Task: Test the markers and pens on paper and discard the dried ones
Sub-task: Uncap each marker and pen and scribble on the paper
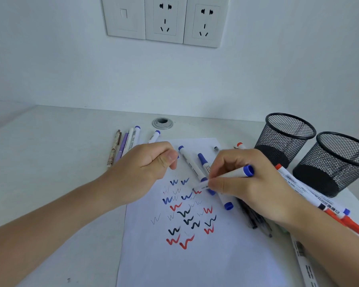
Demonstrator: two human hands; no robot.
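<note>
Blue whiteboard marker [232,174]: nib on the test paper [195,266] among squiggles, pinched near the nib by our right hand [249,191]. We judge it light, stiff, smooth; grip low on the barrel. Left hand [145,168] curled, seemingly round its cap [177,157].

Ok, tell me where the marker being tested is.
Head view, right of centre: the right hand pinches the blue-ended marker, tip down on the paper's top squiggles, right by two blue markers lying on the sheet.
</note>
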